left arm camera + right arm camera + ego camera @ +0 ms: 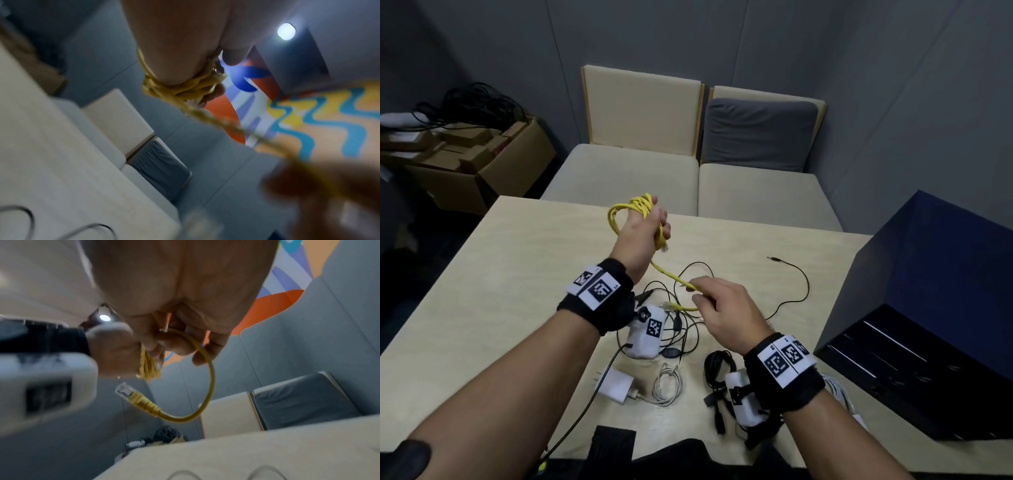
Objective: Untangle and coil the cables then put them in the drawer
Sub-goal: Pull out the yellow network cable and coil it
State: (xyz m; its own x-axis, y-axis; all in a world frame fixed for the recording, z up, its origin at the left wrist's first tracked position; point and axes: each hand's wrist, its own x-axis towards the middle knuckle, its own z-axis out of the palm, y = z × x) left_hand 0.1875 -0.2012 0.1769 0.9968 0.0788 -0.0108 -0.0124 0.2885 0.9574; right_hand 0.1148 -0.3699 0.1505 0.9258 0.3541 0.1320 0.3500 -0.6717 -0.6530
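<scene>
A yellow network cable (640, 207) is wound in several loops around my left hand (645, 228), raised above the table; the loops (180, 91) wrap its fingers. A taut run of it slants down to my right hand (717, 301), which pinches the cable near its free end. The short tail (207, 369) curves below my right fingers and ends in a clear plug (124, 390). A tangle of thin black cables (681, 318) lies on the table under both hands. A coiled white cable with charger (654, 385) and a black cable bundle (717, 377) lie nearer me.
The dark blue drawer unit (928, 318) stands on the table's right side, its front open. The light wooden table (500, 274) meets two beige seats (688, 181) beyond its far edge. A cardboard box with cables (469, 144) sits at back left.
</scene>
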